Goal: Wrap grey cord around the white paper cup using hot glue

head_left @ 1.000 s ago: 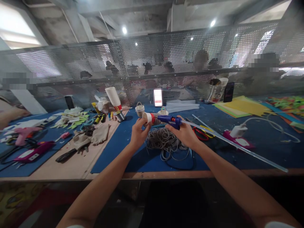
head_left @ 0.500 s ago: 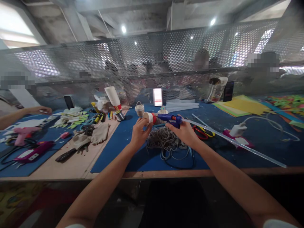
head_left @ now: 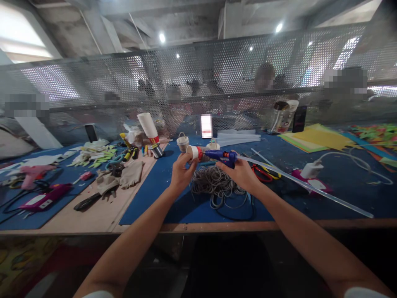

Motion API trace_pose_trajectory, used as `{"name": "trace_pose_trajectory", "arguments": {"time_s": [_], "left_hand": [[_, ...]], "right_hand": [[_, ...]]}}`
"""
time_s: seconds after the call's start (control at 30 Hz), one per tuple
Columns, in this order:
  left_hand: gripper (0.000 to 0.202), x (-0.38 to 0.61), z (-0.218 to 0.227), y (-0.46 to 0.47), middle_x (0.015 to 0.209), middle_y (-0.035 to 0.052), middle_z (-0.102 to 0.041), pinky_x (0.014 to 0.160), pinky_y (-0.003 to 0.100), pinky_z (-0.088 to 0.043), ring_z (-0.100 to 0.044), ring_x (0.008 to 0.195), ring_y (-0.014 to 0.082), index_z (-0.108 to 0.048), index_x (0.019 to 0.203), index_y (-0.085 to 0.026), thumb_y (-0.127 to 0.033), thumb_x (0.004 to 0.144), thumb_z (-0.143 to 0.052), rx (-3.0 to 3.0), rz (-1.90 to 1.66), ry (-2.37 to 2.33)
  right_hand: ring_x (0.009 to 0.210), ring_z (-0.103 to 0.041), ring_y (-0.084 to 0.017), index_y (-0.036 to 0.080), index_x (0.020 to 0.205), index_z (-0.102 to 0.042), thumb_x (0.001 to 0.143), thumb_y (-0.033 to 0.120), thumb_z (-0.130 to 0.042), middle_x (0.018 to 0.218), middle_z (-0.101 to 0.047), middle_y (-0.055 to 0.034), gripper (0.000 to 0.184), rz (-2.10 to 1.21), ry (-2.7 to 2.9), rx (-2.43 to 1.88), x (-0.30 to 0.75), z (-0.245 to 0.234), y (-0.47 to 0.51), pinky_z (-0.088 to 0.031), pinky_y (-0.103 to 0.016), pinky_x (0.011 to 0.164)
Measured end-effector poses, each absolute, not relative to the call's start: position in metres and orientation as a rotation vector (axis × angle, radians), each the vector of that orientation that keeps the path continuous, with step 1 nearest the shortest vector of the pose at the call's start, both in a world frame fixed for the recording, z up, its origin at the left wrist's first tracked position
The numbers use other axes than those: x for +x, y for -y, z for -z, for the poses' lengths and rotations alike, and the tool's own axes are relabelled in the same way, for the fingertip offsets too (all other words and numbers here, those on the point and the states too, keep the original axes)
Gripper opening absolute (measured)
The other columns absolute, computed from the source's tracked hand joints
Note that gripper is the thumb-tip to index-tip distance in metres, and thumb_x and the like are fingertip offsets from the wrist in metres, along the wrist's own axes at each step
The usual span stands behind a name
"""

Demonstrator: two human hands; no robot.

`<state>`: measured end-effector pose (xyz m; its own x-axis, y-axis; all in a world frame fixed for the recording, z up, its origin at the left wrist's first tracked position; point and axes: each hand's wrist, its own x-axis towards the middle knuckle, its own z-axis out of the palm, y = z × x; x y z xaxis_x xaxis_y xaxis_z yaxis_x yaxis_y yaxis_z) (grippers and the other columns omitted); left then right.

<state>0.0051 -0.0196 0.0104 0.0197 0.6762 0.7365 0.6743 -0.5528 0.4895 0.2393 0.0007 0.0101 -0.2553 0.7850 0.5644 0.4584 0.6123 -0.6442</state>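
Note:
My left hand (head_left: 182, 169) is closed around a small paper cup (head_left: 192, 153), white with a red part, tipped on its side. In my right hand (head_left: 242, 170) is a blue hot glue gun (head_left: 222, 156), its nozzle pointing left at the red part of the cup; whether they touch I cannot tell. A long clear glue stick (head_left: 307, 186) runs out of the gun's back toward the lower right. Under both hands lies a tangled heap of grey cord (head_left: 214, 182). Behind them stand a small cup with a handle (head_left: 182, 143) and another small cup (head_left: 213, 145), partly hidden.
To the left are grey gloves (head_left: 131, 174), a pink glue gun (head_left: 32, 174), a purple power strip (head_left: 46, 198) and a leaning stack of paper cups (head_left: 148, 126). Red-and-yellow handled tools (head_left: 263, 173), a white plug (head_left: 311, 169) and coloured sheets (head_left: 322, 136) lie right. A mesh screen (head_left: 186, 74) stands behind.
The cup in my left hand has shifted very slightly left, the glue gun staying beside it. At the far left, another person's hand and forearm have gone from view.

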Motion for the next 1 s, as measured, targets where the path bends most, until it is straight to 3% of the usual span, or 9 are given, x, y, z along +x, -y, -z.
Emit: {"name": "trace_pose_trajectory", "arguments": {"time_s": [0.17,0.37,1.0], "left_hand": [[0.026,0.006,-0.011,0.019,0.075,0.0016,-0.056,0.071,0.027,-0.038,-0.05,0.074,0.0162,-0.067,0.083,-0.017,-0.039,0.093,-0.056,2.149,-1.639,-1.517],[0.023,0.003,-0.009,0.018,0.078,0.0014,-0.058,0.072,0.026,-0.039,-0.051,0.075,0.0156,-0.067,0.085,-0.016,-0.035,0.093,-0.056,2.11,-1.627,-1.532],[0.031,0.003,-0.009,0.016,0.08,0.0037,-0.064,0.071,0.027,-0.041,-0.053,0.076,0.017,-0.069,0.085,-0.016,-0.043,0.093,-0.057,1.968,-1.655,-1.451]], "right_hand": [[0.09,-0.062,-0.026,0.022,0.101,-0.064,0.088,0.058,-0.059,0.099,-0.065,-0.0066,0.039,-0.403,1.937,-1.015,0.238,-0.009,0.0,-0.046,-0.036,0.079],[0.095,-0.062,-0.026,0.021,0.105,-0.064,0.089,0.056,-0.059,0.103,-0.066,-0.0074,0.039,-0.404,1.965,-1.005,0.237,-0.009,0.002,-0.046,-0.036,0.082],[0.075,-0.058,-0.021,0.024,0.091,-0.053,0.089,0.057,-0.058,0.084,-0.059,-0.0011,0.034,-0.39,2.006,-1.038,0.237,-0.012,0.01,-0.042,-0.031,0.067]]}}
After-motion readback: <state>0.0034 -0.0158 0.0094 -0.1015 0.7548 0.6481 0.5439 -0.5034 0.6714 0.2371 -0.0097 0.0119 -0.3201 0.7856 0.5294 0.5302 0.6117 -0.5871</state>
